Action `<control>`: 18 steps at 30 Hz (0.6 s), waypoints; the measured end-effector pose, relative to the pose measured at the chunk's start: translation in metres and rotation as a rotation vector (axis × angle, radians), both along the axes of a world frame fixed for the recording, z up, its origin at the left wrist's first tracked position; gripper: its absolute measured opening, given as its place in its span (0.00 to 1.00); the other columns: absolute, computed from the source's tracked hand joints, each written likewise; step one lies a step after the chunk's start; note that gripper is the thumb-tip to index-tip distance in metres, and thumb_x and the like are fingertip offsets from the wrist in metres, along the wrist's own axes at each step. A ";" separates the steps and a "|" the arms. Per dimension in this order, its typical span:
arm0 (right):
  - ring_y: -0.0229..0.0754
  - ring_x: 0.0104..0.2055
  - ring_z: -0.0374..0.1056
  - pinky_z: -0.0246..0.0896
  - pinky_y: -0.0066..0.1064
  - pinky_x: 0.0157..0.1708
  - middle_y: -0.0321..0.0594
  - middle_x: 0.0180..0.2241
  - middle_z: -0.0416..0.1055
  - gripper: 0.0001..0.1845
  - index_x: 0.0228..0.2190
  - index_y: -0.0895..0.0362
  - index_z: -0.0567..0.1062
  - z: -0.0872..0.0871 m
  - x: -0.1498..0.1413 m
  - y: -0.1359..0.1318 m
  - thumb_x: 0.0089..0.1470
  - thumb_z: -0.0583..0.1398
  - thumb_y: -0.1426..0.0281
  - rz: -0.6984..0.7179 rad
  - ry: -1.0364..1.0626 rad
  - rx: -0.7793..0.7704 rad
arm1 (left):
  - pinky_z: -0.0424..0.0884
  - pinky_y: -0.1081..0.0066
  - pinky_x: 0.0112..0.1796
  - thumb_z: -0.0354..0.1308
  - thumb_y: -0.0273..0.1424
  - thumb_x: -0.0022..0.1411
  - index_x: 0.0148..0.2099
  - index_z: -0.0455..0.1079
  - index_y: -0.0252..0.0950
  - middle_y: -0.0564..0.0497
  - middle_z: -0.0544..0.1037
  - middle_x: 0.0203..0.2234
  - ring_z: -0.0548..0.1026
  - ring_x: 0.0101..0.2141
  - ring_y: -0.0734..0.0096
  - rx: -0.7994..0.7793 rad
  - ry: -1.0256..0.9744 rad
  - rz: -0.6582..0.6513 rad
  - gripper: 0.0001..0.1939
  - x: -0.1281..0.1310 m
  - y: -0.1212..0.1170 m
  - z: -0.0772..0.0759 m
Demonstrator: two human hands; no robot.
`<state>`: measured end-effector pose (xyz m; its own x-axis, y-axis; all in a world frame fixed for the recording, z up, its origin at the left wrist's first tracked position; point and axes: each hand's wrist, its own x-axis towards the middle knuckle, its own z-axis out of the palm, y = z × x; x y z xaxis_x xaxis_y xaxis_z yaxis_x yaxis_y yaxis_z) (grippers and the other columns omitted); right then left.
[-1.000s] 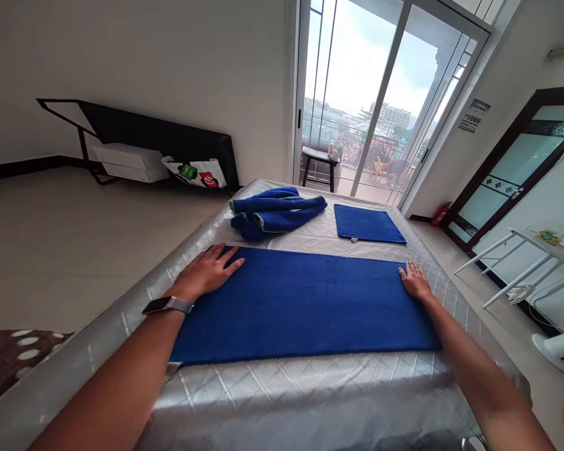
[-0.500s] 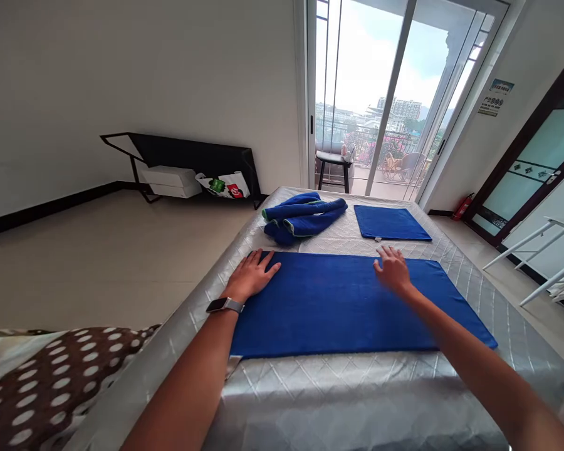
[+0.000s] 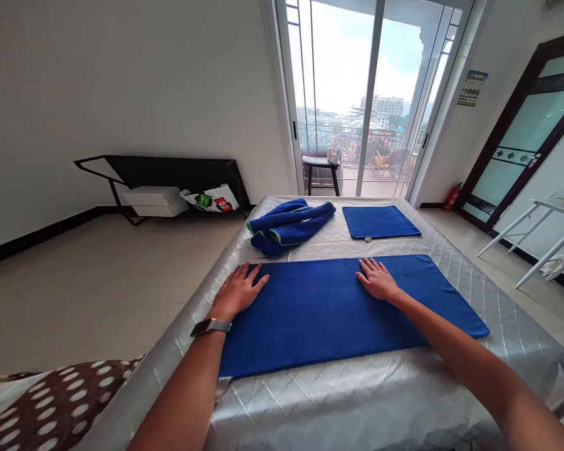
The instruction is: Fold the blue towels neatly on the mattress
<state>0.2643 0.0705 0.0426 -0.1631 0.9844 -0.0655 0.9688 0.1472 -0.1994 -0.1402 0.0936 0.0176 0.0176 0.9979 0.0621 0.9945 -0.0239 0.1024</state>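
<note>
A long blue towel (image 3: 329,310) lies flat across a silver quilted table cover (image 3: 338,407). My left hand (image 3: 239,290), with a watch on its wrist, rests flat and open on the towel's left end. My right hand (image 3: 376,277) lies flat and open on the towel a little right of its middle. Behind them sit a crumpled heap of blue towels (image 3: 289,225) and a small folded blue towel (image 3: 378,221).
A brown cloth with white dots (image 3: 51,407) lies at the lower left. A low black shelf (image 3: 169,178) stands by the left wall. Sliding glass doors (image 3: 357,94) lead to a balcony with a stool (image 3: 322,169). A white rack (image 3: 540,241) stands at right.
My right hand has slid left along the long towel, from its right end to near the middle. My left hand stays on the left end. The view has shifted.
</note>
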 end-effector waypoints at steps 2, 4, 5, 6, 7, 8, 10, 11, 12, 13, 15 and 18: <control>0.42 0.75 0.36 0.30 0.40 0.71 0.40 0.73 0.44 0.36 0.71 0.56 0.50 0.002 0.051 0.002 0.70 0.40 0.53 -0.102 -0.049 -0.010 | 0.51 0.51 0.66 0.35 0.51 0.71 0.74 0.52 0.36 0.40 0.56 0.71 0.53 0.70 0.51 -0.010 -0.002 0.006 0.38 0.000 0.000 0.000; 0.42 0.75 0.37 0.32 0.38 0.71 0.45 0.73 0.44 0.36 0.71 0.61 0.50 0.003 0.102 0.003 0.70 0.40 0.55 -0.209 -0.087 -0.018 | 0.51 0.52 0.66 0.35 0.50 0.70 0.74 0.52 0.35 0.39 0.56 0.71 0.53 0.70 0.52 -0.021 0.001 0.001 0.38 -0.002 0.001 -0.001; 0.43 0.75 0.36 0.32 0.38 0.71 0.47 0.73 0.43 0.36 0.71 0.64 0.49 0.004 0.125 0.003 0.70 0.39 0.56 -0.264 -0.102 -0.021 | 0.51 0.53 0.66 0.35 0.50 0.70 0.74 0.52 0.35 0.39 0.56 0.71 0.53 0.70 0.52 -0.021 0.004 -0.004 0.38 -0.003 0.002 -0.001; 0.43 0.75 0.37 0.32 0.39 0.71 0.48 0.73 0.43 0.36 0.71 0.65 0.49 0.004 0.146 0.003 0.70 0.39 0.57 -0.307 -0.111 -0.024 | 0.52 0.53 0.66 0.36 0.50 0.70 0.73 0.52 0.34 0.39 0.57 0.70 0.53 0.70 0.52 -0.016 0.007 -0.010 0.38 -0.005 0.003 -0.003; 0.44 0.75 0.37 0.33 0.39 0.71 0.48 0.73 0.42 0.36 0.71 0.65 0.49 0.004 0.163 0.002 0.70 0.39 0.58 -0.339 -0.115 -0.023 | 0.53 0.53 0.66 0.36 0.50 0.70 0.73 0.53 0.34 0.39 0.58 0.70 0.54 0.69 0.51 -0.007 0.011 -0.019 0.38 -0.006 0.004 -0.004; 0.44 0.74 0.37 0.33 0.39 0.71 0.48 0.73 0.42 0.36 0.71 0.65 0.49 0.003 0.177 0.002 0.70 0.39 0.58 -0.359 -0.116 -0.020 | 0.53 0.52 0.65 0.36 0.50 0.69 0.73 0.53 0.33 0.38 0.58 0.70 0.55 0.69 0.50 0.004 0.015 -0.028 0.38 -0.008 0.005 -0.006; 0.44 0.74 0.38 0.33 0.40 0.71 0.48 0.73 0.43 0.35 0.70 0.65 0.49 0.000 0.193 0.001 0.70 0.39 0.60 -0.371 -0.111 -0.006 | 0.55 0.51 0.65 0.36 0.49 0.69 0.72 0.55 0.33 0.38 0.60 0.69 0.55 0.69 0.49 0.023 0.026 -0.047 0.38 -0.012 0.006 -0.009; 0.44 0.74 0.38 0.33 0.40 0.71 0.48 0.73 0.43 0.35 0.70 0.65 0.49 -0.002 0.196 0.000 0.70 0.39 0.60 -0.370 -0.105 0.002 | 0.55 0.51 0.65 0.36 0.49 0.69 0.72 0.55 0.33 0.38 0.61 0.69 0.56 0.69 0.50 0.032 0.032 -0.056 0.38 -0.013 0.006 -0.010; 0.44 0.74 0.38 0.33 0.39 0.71 0.48 0.73 0.44 0.35 0.70 0.66 0.49 -0.004 0.197 0.000 0.69 0.39 0.60 -0.371 -0.097 0.010 | 0.56 0.51 0.65 0.36 0.48 0.69 0.72 0.56 0.33 0.38 0.62 0.68 0.56 0.69 0.50 0.038 0.038 -0.061 0.37 -0.014 0.006 -0.010; 0.44 0.75 0.38 0.33 0.39 0.71 0.48 0.73 0.44 0.36 0.70 0.66 0.49 -0.006 0.197 0.001 0.69 0.39 0.60 -0.373 -0.088 0.018 | 0.56 0.51 0.65 0.36 0.48 0.69 0.72 0.56 0.32 0.39 0.63 0.68 0.56 0.68 0.50 0.043 0.043 -0.061 0.37 -0.014 0.005 -0.009; 0.44 0.75 0.37 0.33 0.40 0.71 0.48 0.72 0.45 0.36 0.70 0.66 0.50 -0.009 0.195 0.001 0.69 0.40 0.59 -0.376 -0.067 0.031 | 0.55 0.52 0.65 0.35 0.48 0.69 0.71 0.57 0.31 0.39 0.64 0.67 0.57 0.68 0.51 0.046 0.045 -0.049 0.38 -0.013 0.003 -0.007; 0.45 0.75 0.37 0.32 0.41 0.71 0.48 0.72 0.44 0.36 0.70 0.66 0.50 -0.013 0.193 0.002 0.69 0.39 0.59 -0.369 -0.041 0.044 | 0.55 0.53 0.66 0.33 0.49 0.69 0.71 0.57 0.30 0.37 0.63 0.67 0.57 0.68 0.50 0.033 0.038 -0.012 0.39 -0.010 0.000 -0.001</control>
<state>0.4572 0.0725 0.0300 0.2047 0.9786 -0.0205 0.9654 -0.2053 -0.1605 -0.1500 0.0938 0.0167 0.0326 0.9950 0.0941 0.9972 -0.0387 0.0635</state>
